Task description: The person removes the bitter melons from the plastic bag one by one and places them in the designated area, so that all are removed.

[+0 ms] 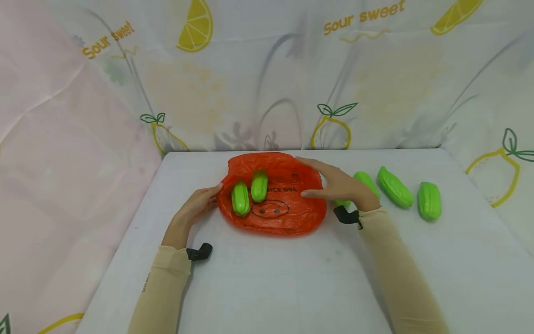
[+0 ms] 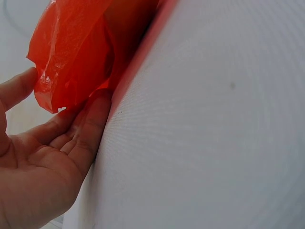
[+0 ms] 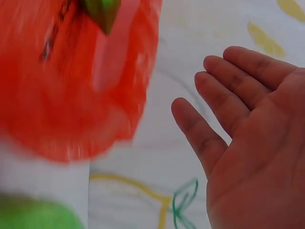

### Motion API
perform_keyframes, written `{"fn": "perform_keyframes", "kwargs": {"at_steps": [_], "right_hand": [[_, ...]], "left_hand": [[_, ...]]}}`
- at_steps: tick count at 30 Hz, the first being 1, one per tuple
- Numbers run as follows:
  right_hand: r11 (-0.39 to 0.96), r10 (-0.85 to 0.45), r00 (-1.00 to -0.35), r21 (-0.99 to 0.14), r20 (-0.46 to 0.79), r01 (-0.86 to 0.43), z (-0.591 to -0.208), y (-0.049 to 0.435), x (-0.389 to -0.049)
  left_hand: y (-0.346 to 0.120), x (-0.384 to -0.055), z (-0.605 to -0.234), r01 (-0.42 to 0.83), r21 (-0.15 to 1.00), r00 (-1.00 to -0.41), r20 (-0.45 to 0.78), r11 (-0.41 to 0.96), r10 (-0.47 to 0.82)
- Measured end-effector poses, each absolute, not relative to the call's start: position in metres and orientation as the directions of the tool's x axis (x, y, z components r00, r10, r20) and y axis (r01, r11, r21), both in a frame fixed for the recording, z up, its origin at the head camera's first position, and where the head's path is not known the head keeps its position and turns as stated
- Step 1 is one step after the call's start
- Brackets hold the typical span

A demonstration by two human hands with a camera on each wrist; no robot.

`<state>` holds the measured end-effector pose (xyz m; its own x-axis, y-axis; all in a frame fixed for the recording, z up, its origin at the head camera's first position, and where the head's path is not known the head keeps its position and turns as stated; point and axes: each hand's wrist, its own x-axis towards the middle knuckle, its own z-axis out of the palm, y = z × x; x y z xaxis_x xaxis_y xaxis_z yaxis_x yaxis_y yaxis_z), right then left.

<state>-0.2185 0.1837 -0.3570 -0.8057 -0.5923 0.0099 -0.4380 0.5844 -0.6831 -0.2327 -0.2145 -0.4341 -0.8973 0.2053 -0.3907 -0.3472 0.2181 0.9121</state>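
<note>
A red plastic bag point(image 1: 292, 215) with black print lies spread at the back of the table. Within its outline are two bright green, ridged, cucumber-shaped pieces point(image 1: 240, 198). My left hand point(image 1: 199, 204) holds the bag's left edge. In the left wrist view, its thumb point(image 2: 21, 88) touches the film from one side and the other fingers reach beneath. Over the bag's right edge my right hand point(image 1: 340, 183) spreads its fingers. The right wrist view shows that palm point(image 3: 259, 138) bare, apart from the bag point(image 3: 71, 109).
More green pieces lie to the right: one long and tapered point(image 1: 394, 186), one short point(image 1: 429, 200), one behind the right wrist point(image 1: 365, 181). Another shows partly under that wrist. A printed cloth point(image 1: 267, 83) rises behind the white table point(image 1: 271, 283).
</note>
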Motion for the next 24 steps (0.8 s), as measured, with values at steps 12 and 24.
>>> {"fn": "perform_keyframes", "kwargs": {"at_steps": [12, 24], "right_hand": [[0.428, -0.765, -0.64, -0.681, 0.077, -0.594, -0.385, 0.081, -0.225], [0.447, -0.772, -0.633, -0.659, 0.057, -0.605, -0.4, 0.045, -0.229]], "left_hand": [[-0.216, -0.234, -0.435, -0.367, 0.903, -0.892, -0.41, 0.224, 0.193], [-0.216, -0.234, -0.434, -0.371, 0.901, -0.886, -0.416, 0.226, 0.205]]}}
